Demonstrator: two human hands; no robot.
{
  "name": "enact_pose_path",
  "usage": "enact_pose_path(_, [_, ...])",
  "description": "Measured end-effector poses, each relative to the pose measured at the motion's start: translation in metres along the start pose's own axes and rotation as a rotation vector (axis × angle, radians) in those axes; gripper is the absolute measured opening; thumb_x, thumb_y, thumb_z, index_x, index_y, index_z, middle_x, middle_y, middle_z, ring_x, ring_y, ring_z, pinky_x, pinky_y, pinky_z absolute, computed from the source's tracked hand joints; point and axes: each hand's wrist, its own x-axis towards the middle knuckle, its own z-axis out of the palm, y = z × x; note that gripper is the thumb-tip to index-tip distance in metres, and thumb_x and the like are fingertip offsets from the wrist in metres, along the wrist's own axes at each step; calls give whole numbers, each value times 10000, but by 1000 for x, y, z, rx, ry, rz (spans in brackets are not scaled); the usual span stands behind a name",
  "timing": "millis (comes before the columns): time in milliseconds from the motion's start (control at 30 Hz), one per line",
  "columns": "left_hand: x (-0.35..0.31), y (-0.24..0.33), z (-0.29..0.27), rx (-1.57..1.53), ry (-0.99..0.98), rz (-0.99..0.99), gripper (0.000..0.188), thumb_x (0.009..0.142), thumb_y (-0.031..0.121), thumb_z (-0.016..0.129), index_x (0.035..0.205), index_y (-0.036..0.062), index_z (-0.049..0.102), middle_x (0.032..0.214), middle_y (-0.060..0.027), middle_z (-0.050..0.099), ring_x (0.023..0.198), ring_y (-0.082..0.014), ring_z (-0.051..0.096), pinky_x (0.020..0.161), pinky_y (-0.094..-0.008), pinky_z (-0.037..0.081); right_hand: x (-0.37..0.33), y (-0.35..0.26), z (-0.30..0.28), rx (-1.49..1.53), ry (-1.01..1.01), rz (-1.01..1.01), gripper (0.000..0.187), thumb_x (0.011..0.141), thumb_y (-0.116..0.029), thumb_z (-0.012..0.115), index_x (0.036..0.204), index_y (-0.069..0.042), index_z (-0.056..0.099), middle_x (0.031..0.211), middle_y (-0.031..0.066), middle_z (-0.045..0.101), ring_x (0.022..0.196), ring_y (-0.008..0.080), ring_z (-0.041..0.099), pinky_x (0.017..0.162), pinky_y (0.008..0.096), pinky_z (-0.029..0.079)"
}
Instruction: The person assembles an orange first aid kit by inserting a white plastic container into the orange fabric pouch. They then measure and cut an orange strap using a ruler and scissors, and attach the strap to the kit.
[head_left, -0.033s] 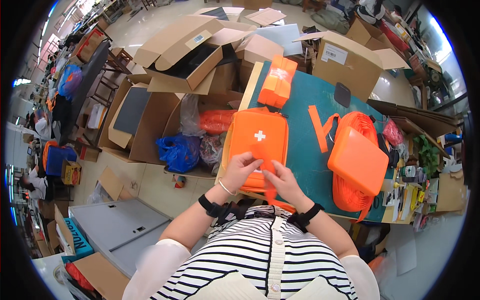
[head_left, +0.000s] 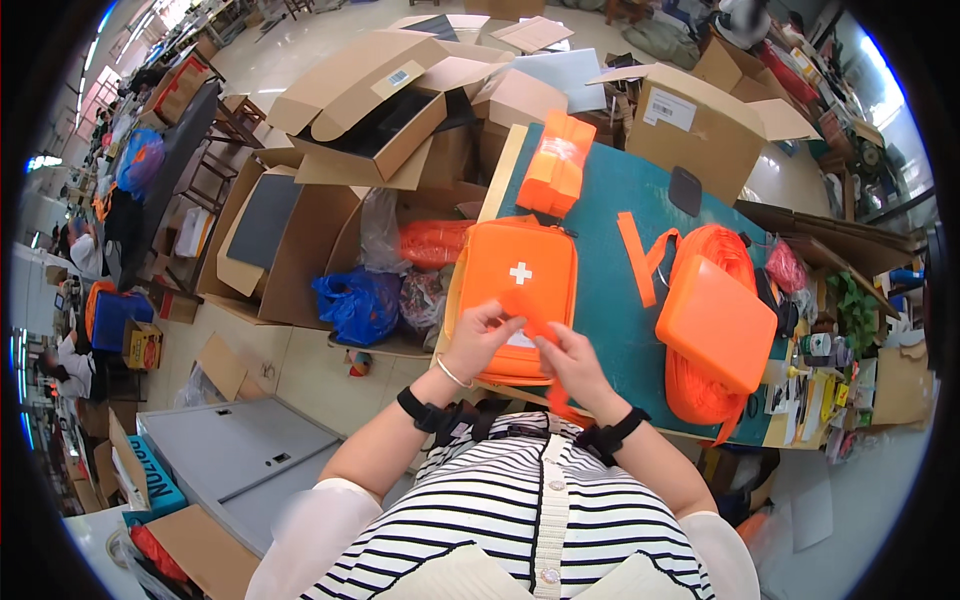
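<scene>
At the left of the work area, a crumpled, shiny blue plastic bag point(head_left: 355, 306) sits in an open cardboard box on the floor, beside a clear bag and a red-orange plastic-wrapped bundle point(head_left: 433, 242). Next comes the person's left hand point(head_left: 480, 338), thumb and fingertips pinched together on a narrow, flat, bright orange strap point(head_left: 530, 312). Under it, at the left edge of the green-topped table point(head_left: 625, 335), lies a rounded rectangular bright orange case point(head_left: 492, 262), upper face smooth and slightly glossy, a white cross at its middle, a dark line along its rim. A white printed patch lower on its face is partly covered by the hands.

The strap spans the gap between the hands above the case; it looks thin and matches the case so closely that its edges are hard to trace. The right hand point(head_left: 578, 368) pinches it too, and a loose orange length hangs below that hand. Beyond the case stands a bundled orange stack point(head_left: 556, 165). Farther right lie a flat orange strip point(head_left: 636, 260), a black rounded flat object point(head_left: 685, 190), and a large orange webbing coil point(head_left: 720, 248) with a plain, glossy orange case point(head_left: 716, 320) resting on it.
</scene>
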Motion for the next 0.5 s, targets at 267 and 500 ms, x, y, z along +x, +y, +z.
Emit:
enact_pose_path(267, [36,-126,-57,631,268,-349,535,784,382,727,1094,-25,572,1004,-166,642,886,-224,642,755,-311,515,-27,-50,-101,15,529,-50,177,945,-300,540,889,-134,561,632,-66,443,484,19,376,430,154,286])
enact_pose_path(500, [55,-100,-31,121,76,-443,676,737,219,768,1264,-28,425,1194,-171,568,1116,-265,555,925,-352,454,-68,-199,-159,-205,451,-398,232,951,-190,509,1079,-10,581,765,18,591,571,62,504,515,185,394])
